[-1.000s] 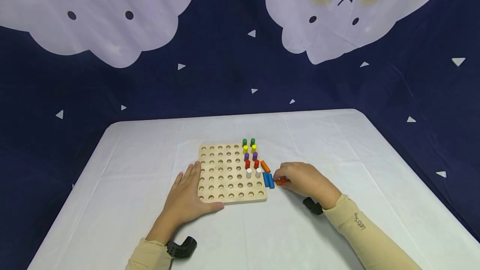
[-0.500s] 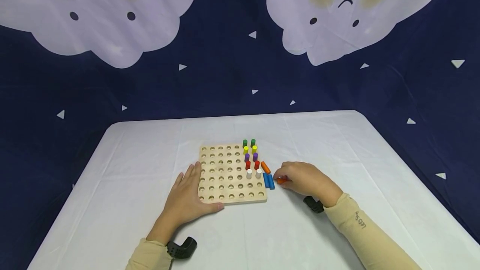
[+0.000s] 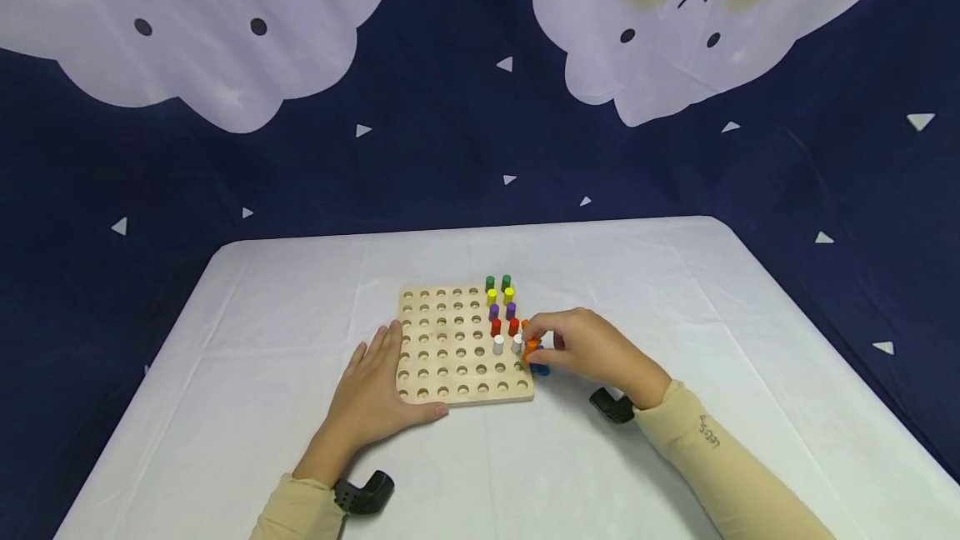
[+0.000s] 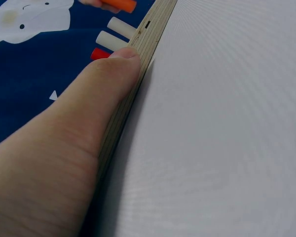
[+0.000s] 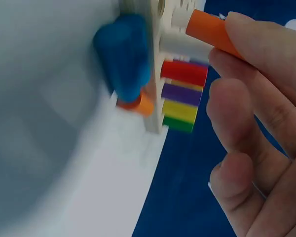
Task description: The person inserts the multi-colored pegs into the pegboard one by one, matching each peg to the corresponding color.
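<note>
- The left hand [image 3: 375, 400] lay flat and relaxed on the desk [image 3: 262, 340], fingers straight along the left edge of the wooden pegboard [image 3: 450, 348], thumb against its near edge.
- Only the left wrist view showed that thumb [image 4: 96, 98] pressed on the board's layered side.
- The right hand [image 3: 592, 348] pinched an orange peg [image 3: 532, 347] over the board's right edge, beside the white pegs [image 3: 498, 345].
- The right wrist view alone showed the orange peg [image 5: 212, 33] held clear above the holes, blue pegs [image 5: 124, 54] and a second orange peg [image 5: 137, 102] lying on the desk against the board's right edge.
- Small writing on the right sleeve [image 3: 708, 432] was too blurred to read.
</note>
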### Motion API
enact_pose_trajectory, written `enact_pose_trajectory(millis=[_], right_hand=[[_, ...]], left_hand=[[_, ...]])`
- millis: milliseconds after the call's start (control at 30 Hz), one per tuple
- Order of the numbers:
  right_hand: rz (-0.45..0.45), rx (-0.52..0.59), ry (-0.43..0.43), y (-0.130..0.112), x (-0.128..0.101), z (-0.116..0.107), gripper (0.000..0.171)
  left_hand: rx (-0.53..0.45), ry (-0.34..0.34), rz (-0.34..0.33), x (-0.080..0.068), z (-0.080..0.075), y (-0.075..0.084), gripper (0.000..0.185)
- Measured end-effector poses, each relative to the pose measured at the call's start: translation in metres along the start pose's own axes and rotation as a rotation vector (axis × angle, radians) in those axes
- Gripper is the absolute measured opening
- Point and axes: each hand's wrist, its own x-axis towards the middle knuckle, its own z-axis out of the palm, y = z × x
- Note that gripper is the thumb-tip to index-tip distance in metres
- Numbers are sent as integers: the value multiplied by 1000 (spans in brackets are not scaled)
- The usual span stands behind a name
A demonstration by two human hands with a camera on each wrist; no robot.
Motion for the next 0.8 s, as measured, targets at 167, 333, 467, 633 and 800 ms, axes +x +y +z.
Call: enact_pose_trajectory(millis=[167, 333, 467, 633, 800], right_hand=[[-38, -15, -8, -11, 9, 8, 18], [-88, -67, -13, -16, 18, 17, 16], [-106, -97, -18, -18, 21, 22, 15], [-119, -104, -35, -20, 21, 22, 12], [-125, -111, -48, -21, 21, 22, 13]], left_hand=[[2, -12, -7, 0, 0, 0, 148], [5, -2, -2, 1, 0, 0, 148], [10, -3, -3, 1, -1, 1, 147], [9, -5, -6, 1, -1, 2, 147], [2, -12, -12, 0, -3, 3, 148]])
